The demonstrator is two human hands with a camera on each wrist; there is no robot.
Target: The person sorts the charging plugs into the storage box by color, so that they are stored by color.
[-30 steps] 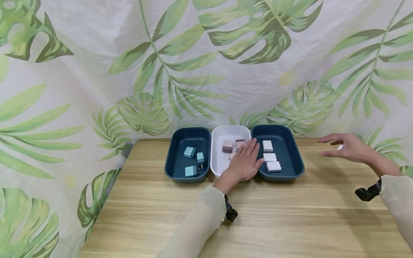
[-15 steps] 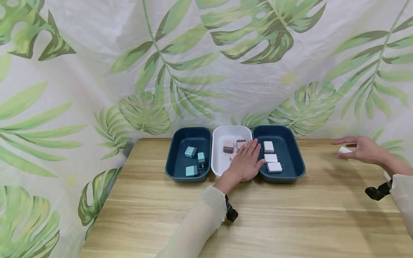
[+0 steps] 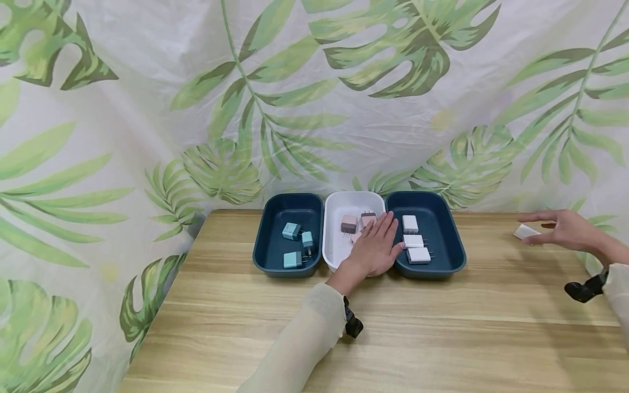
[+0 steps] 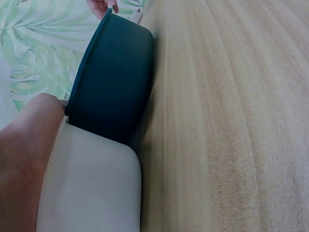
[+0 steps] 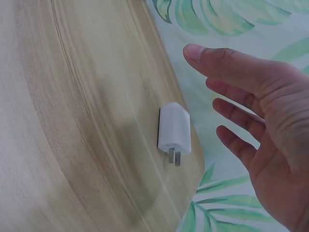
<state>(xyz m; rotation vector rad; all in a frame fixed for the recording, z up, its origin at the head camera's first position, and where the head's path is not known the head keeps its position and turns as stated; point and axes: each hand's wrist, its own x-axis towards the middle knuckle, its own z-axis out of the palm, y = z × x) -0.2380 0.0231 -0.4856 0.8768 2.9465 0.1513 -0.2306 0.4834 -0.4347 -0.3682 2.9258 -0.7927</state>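
A white charger plug with two metal prongs lies on the table near its right edge. My right hand hovers beside it, thumb and fingers spread; in the right wrist view a gap parts the hand from the charger. My left hand rests with straight fingers over the white tray, its fingertips by the rim of the right dark blue tray. Pink chargers sit in the white tray, one partly hidden by that hand. Three white chargers lie in the right blue tray.
Left of the white tray stands another dark blue tray, holding three teal chargers. All the trays are side by side at the back of the wooden table. A leaf-patterned cloth hangs behind them.
My right hand has shifted to the right, and more of the white charger beside it shows. The left hand stays where it was. The head view has drifted slightly.
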